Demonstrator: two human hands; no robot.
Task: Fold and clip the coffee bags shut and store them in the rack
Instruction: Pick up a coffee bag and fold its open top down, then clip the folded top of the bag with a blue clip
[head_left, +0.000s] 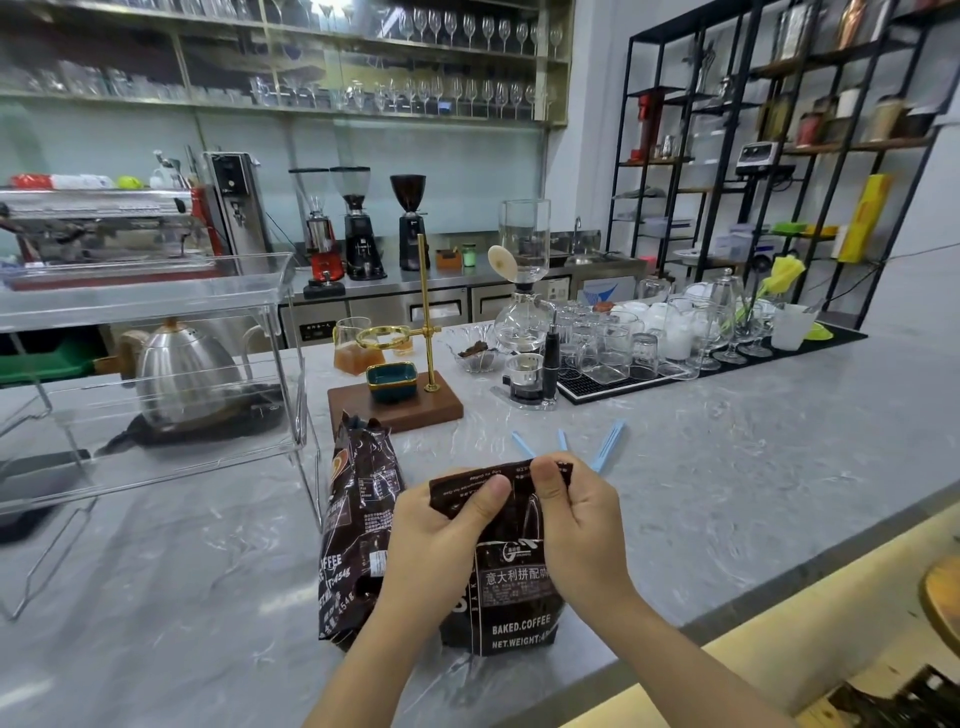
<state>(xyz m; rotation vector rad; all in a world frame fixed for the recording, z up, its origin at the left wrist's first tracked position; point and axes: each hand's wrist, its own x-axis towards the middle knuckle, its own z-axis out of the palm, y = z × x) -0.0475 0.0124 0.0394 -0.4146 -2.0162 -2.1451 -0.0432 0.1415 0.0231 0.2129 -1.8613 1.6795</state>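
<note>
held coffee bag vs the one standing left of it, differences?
The held bag has its top folded over, pinched by the left hand and right hand; the left bag is untouched, its top crumpled and unfolded. Both are upright, dark brown and unclipped.

Blue clips partly behind the hands — clear rack cropped at left edge.

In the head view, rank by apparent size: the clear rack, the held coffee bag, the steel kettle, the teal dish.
1. Clear rack
2. Held coffee bag, though nearness enlarges it
3. Steel kettle
4. Teal dish
</note>
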